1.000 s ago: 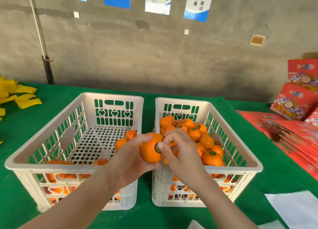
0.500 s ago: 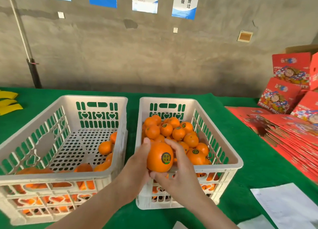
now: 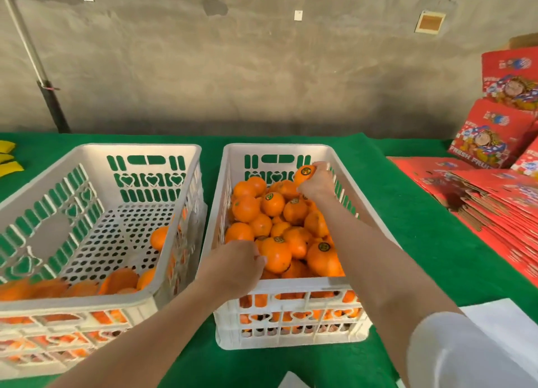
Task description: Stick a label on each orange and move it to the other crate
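A green-covered bench (image 3: 413,242) carried everything, and the right crate (image 3: 305,282), white and slotted, stood at its middle. Just to the left of that crate, almost touching it, stood the left crate (image 3: 139,147) of the same make, with only a few unlabelled oranges (image 3: 122,280) along its near and right sides. Well to the right of the right crate lay a stack of flat red cartons (image 3: 495,207), and near its front right corner a white sheet of paper (image 3: 512,320). Inside the right crate a heap of oranges (image 3: 273,221) rose close to the rim, many bearing round dark labels. The right hand (image 3: 317,185) reached over the heap to the crate's far end, its fingers curled round a labelled orange (image 3: 302,175) held just above the pile, sticker upward. The left hand (image 3: 235,264) lay at the crate's near left corner, against a large orange (image 3: 276,256); its fingers were hidden, so whether they gripped anything could not be told.
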`<action>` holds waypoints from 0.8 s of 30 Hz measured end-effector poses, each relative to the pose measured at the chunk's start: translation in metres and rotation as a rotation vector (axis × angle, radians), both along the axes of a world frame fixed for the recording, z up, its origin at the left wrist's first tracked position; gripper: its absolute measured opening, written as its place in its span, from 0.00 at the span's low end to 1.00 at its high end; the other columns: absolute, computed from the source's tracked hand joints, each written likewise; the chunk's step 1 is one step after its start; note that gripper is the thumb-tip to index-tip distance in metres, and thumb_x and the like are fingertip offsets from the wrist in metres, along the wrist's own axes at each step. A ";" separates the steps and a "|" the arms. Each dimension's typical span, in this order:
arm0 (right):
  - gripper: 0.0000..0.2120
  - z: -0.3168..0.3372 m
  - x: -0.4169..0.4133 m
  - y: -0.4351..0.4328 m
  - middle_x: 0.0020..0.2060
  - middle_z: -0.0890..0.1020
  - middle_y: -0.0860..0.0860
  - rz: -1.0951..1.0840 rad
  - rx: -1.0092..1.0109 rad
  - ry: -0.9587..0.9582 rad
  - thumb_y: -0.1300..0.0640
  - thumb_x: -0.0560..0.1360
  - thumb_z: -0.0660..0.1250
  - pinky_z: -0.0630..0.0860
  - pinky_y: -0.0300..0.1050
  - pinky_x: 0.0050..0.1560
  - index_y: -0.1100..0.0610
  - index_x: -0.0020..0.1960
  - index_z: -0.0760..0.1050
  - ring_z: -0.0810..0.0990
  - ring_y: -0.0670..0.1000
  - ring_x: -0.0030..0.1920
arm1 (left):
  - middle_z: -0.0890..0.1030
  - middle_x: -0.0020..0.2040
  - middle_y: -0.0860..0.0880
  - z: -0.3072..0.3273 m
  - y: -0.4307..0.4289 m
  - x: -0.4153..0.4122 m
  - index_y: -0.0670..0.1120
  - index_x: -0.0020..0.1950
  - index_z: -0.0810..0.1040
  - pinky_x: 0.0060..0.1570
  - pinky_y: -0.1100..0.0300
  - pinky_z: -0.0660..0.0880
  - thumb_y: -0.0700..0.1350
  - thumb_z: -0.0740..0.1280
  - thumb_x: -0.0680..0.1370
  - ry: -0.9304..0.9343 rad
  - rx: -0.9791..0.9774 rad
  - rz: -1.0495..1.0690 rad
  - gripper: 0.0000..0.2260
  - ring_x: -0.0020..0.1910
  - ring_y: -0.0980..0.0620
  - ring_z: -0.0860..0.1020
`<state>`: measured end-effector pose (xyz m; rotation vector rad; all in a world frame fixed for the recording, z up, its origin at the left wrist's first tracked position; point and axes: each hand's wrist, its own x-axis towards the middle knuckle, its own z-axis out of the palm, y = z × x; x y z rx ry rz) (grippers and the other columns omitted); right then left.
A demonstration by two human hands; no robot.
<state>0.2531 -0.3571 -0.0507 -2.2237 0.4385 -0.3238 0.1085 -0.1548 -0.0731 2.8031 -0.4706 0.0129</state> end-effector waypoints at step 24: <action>0.04 -0.032 -0.247 0.045 0.41 0.82 0.50 1.032 -0.031 -0.314 0.61 0.75 0.66 0.76 0.42 0.39 0.59 0.46 0.79 0.79 0.48 0.40 | 0.77 0.37 0.45 0.007 -0.001 -0.008 0.42 0.39 0.76 0.33 0.57 0.69 0.50 0.60 0.79 -0.038 -0.119 0.083 0.15 0.38 0.46 0.76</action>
